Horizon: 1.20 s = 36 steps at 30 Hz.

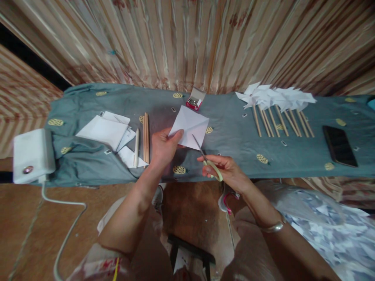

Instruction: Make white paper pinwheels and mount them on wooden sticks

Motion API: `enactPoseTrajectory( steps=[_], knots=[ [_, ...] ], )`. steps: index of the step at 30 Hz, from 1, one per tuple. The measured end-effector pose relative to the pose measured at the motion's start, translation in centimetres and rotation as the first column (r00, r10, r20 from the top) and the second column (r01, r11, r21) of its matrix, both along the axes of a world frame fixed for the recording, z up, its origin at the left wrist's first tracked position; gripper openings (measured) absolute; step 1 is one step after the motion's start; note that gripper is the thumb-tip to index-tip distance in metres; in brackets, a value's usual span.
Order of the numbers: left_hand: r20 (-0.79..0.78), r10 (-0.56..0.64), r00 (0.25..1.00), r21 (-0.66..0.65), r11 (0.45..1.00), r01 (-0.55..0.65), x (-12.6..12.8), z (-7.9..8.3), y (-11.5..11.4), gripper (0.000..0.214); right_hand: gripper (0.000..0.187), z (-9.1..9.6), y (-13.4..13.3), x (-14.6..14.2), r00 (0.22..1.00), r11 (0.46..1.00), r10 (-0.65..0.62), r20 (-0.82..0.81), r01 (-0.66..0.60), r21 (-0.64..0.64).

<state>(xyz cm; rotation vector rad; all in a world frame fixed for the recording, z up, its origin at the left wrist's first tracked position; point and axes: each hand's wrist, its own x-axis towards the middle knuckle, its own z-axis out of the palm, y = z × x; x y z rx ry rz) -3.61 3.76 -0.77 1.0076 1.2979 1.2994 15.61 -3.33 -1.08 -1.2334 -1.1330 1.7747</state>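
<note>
My left hand [164, 147] pinches the near-left corner of a white paper square [190, 125] creased along its diagonals, holding it above the grey-blue cloth [228, 128]. My right hand [227, 169] grips scissors [206, 156] with pale green handles. The blades point up and left into the paper's lower edge. Both hands hover over the front edge of the cloth-covered board.
Loose white paper sheets [105, 130] and wooden sticks [145, 136] lie at left. A small red box of pins [195, 100] sits behind the paper. Several finished paper pinwheels [275, 99] on sticks lie at right, beside a black phone [340, 146]. A white device [32, 154] with a cable sits far left.
</note>
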Motion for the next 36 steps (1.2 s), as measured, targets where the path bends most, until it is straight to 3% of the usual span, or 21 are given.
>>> enactPoseTrajectory(
  steps=[36],
  knots=[
    [0.057, -0.043, 0.997, -0.046, 0.998, 0.046, 0.36, -0.59, -0.22, 0.028, 0.039, -0.2, 0.15, -0.04, 0.998, 0.998, -0.058, 0.014, 0.058, -0.013]
  ],
)
